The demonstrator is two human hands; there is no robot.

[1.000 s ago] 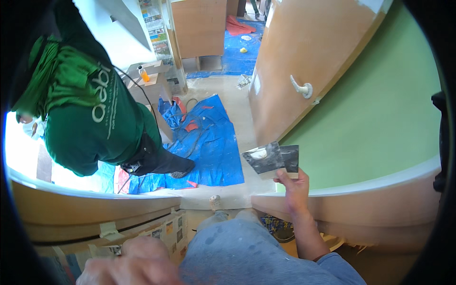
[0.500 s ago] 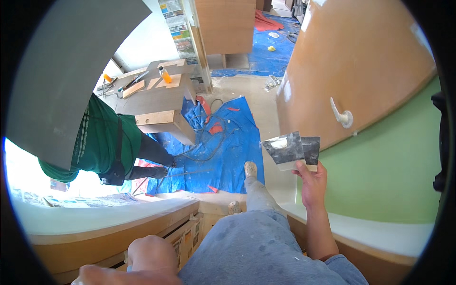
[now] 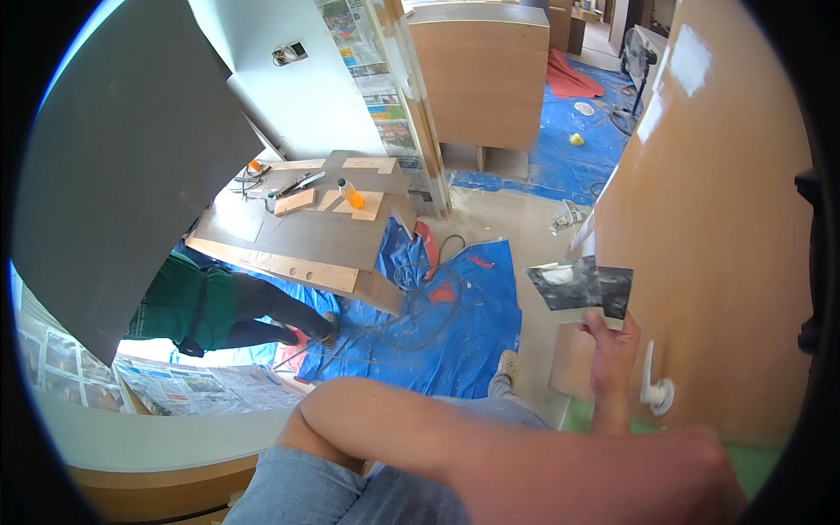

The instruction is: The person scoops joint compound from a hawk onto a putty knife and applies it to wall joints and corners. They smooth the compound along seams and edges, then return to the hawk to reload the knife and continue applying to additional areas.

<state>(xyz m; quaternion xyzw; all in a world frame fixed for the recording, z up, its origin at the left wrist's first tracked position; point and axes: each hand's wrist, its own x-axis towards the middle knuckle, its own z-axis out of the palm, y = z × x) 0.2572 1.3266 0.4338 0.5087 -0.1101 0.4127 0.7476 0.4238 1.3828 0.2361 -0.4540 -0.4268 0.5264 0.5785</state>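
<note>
My right hand (image 3: 612, 354) grips two dark putty knives (image 3: 604, 289) by their pale lower parts, with white filler on one blade. My left forearm reaches across my body to the right, and my left hand (image 3: 700, 464) is a blur at the lower right, beside the tan wooden door (image 3: 726, 219). Its fingers are not clear. The door's white lever handle (image 3: 652, 385) is just above it and right of my right hand.
A worker in green (image 3: 188, 311) is half hidden by a large grey panel (image 3: 122, 175). A workbench (image 3: 302, 236) holds tools and an orange bottle (image 3: 350, 194). Cables cross the blue sheeting (image 3: 455, 350). A cabinet (image 3: 477, 83) stands beyond the doorway, near a red cloth (image 3: 564, 79).
My left arm has swung from the lower left across to the right. The view has shifted closer to the door. The worker in green has moved behind the grey panel.
</note>
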